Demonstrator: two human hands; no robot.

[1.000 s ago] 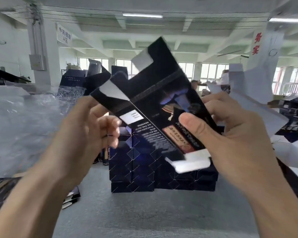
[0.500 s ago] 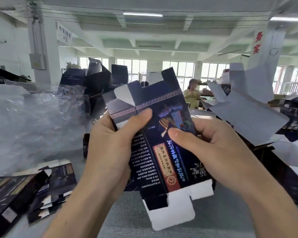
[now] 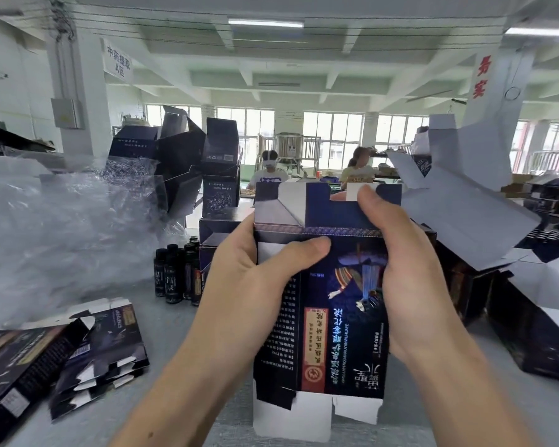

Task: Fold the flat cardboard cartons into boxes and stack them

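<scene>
I hold a dark blue printed carton (image 3: 333, 317) upright in front of me, its print upside down and its white flaps loose at top and bottom. My left hand (image 3: 255, 285) grips its left side, thumb laid across the front panel. My right hand (image 3: 400, 269) grips the right side, thumb up at a top flap. A heap of flat cartons (image 3: 62, 356) lies on the grey table (image 3: 162, 324) at the lower left. Folded dark boxes (image 3: 220, 233) stand behind the held carton, mostly hidden by it.
Crumpled clear plastic wrap (image 3: 55, 227) fills the left side. Small dark bottles (image 3: 175, 275) stand mid-table. Open cartons with white insides (image 3: 459, 201) pile up at the right, over dark boxes (image 3: 536, 333). More opened boxes (image 3: 188, 156) stand at the back. Two people sit far behind.
The carton has swung from a tilt to upright and come lower and nearer. Both hands have closed on its sides, and it has opened from flat toward a box shape.
</scene>
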